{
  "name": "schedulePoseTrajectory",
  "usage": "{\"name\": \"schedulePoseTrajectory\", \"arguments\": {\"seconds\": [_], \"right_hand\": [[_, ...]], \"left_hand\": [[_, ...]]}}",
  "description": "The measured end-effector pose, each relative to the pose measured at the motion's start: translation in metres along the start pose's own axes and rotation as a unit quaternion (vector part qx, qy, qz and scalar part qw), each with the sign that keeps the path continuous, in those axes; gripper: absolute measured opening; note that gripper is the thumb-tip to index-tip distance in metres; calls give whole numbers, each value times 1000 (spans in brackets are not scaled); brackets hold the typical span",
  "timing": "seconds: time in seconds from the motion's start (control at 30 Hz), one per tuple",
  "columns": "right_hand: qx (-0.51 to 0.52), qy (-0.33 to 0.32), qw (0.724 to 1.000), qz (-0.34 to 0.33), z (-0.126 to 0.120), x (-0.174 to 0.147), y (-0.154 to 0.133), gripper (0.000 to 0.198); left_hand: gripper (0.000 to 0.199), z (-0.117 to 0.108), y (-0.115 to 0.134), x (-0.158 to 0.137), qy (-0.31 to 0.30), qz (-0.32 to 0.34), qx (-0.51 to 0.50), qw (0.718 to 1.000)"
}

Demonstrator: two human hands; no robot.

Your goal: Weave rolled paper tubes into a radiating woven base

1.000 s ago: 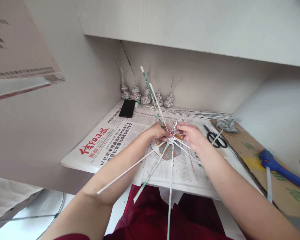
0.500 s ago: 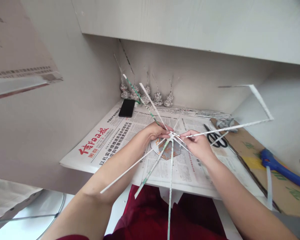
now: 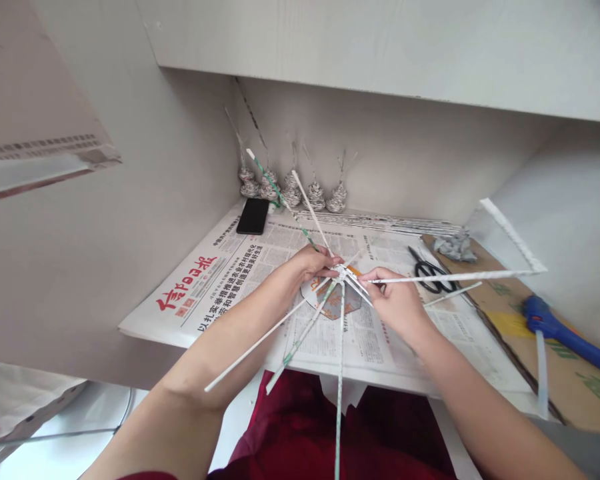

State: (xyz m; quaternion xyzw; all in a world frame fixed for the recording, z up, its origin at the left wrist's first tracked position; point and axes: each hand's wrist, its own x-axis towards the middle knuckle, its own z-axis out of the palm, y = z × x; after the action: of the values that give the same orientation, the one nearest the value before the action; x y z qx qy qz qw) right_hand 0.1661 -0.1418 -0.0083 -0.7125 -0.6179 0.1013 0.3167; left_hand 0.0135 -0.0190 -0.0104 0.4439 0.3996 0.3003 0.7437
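Several rolled paper sticks [image 3: 341, 347] fan out like spokes from a woven centre over the newspaper-covered shelf. My left hand [image 3: 319, 262] is closed on that centre, pinching the crossing sticks from the left. Between the thumb and fingers of my right hand [image 3: 393, 293] is a long white paper stick [image 3: 460, 275], bent upward at its far right end. Beneath the spokes lies a grey and orange patterned piece [image 3: 333, 307], partly covered by the sticks and my left hand. A green-and-white stick [image 3: 285, 200] slants up past my left fingers.
Several gourd-shaped woven paper pieces [image 3: 293, 190] stand along the back wall beside a black phone [image 3: 253, 217]. A bundle of paper sticks [image 3: 380, 223] lies behind. Black scissors [image 3: 433, 277], crumpled grey material [image 3: 455, 247], cardboard [image 3: 510, 333] and a blue glue gun [image 3: 570, 337] are at the right.
My right hand has shifted slightly right and down from the centre. The bent white stick has swung lower, and its tip now points up to the left. My left hand stays on the centre.
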Motion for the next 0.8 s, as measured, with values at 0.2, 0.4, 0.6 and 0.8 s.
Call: {"name": "schedulePoseTrajectory", "arguments": {"seconds": [0.2, 0.4, 0.6, 0.8], "right_hand": [[-35, -16, 999, -25, 4, -6, 1, 19], [-53, -34, 998, -8, 3, -7, 1, 16], [34, -11, 999, -18, 10, -4, 12, 11], [356, 27, 919, 164, 5, 9, 13, 11]], "left_hand": [[16, 3, 1, -3, 7, 15, 14, 1000], [17, -1, 1, -2, -57, 12, 33, 998], [22, 0, -2, -2, -32, 25, 69, 997], [19, -2, -2, -1, -56, 50, 97, 992]]}}
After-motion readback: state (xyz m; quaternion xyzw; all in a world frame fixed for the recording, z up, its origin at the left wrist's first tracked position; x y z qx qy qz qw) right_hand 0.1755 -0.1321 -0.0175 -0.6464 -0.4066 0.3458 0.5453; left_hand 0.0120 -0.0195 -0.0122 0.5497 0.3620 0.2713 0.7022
